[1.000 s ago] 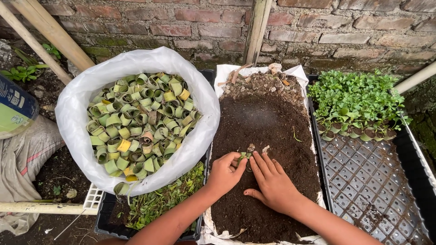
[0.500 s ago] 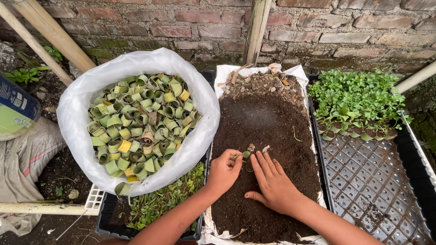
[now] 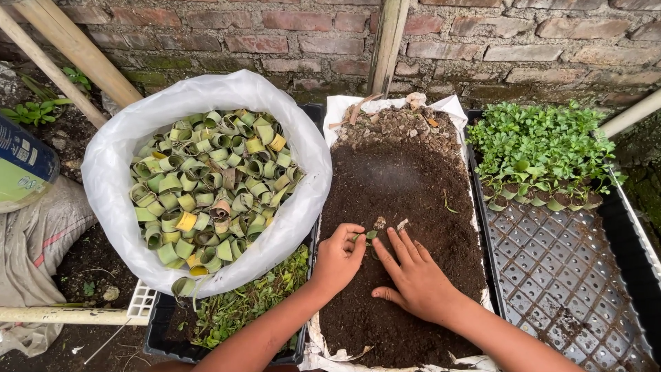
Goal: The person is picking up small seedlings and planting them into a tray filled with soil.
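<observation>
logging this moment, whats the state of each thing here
left hand: pinching a small green seedling at the soil
right hand: flat, fingers spread on the soil
white bag: open, full of rolled leaf pots
black tray: mostly bare, potted seedlings at far end

The left hand (image 3: 339, 258) has lifted the seedling (image 3: 370, 235) upright.

Far left — blue-green labelled container (image 3: 21, 169)

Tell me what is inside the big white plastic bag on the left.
The white plastic bag is filled with rolled leaf rings, green with a few yellow and brown ones. Only the top layer shows; anything deeper is covered.
</observation>
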